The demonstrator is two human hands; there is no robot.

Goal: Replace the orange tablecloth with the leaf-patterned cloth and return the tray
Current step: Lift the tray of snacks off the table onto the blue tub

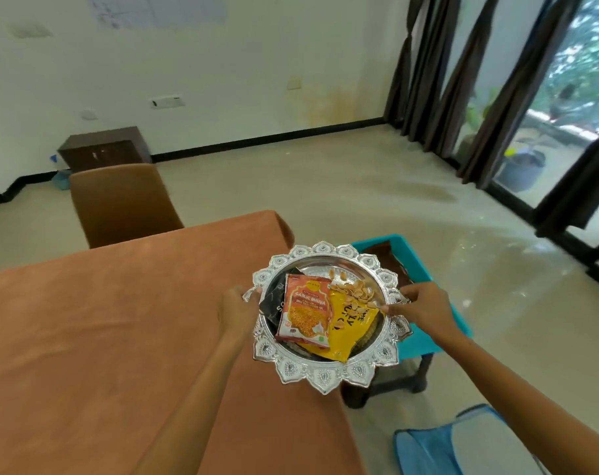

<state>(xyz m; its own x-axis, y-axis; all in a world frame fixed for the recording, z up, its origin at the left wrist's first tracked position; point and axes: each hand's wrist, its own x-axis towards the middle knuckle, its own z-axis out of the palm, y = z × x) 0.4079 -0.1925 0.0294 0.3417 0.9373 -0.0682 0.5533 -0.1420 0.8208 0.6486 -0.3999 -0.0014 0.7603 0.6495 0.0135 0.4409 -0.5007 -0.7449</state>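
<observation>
Now both hands carry the load: the left hand [234, 305] grips the near-left rim of the ornate silver tray [325, 375], fingers curled under its scalloped edge, and the right hand [419, 303] pinches the opposite rim, thumb on top. The tray seems to be held up, straddling the right edge of the bench, partly over the orange tablecloth [120, 320] and partly over the teal stool [438, 323] beside it. On the tray lie an orange snack packet [304, 311], a yellow packet [351, 329], a dark packet [274, 301] tucked under them, and a loose heap of nut shells [354, 291] toward the far side. The step in hand looks like clearing the tray off the bench so the cloth can be pulled; the stool is the likely resting spot, though something dark already lies on its seat. To do it well, the tray should stay level, since the shells are loose and would slide off the shallow dish at any tilt. Both grips sit near the same height, which helps; keeping them opposite each other avoids twisting. It should go down flat on the stool's bare part, released only once steady. The leaf-patterned cloth is not in view. A brown chair [120, 204] stands at the bench's far end.
</observation>
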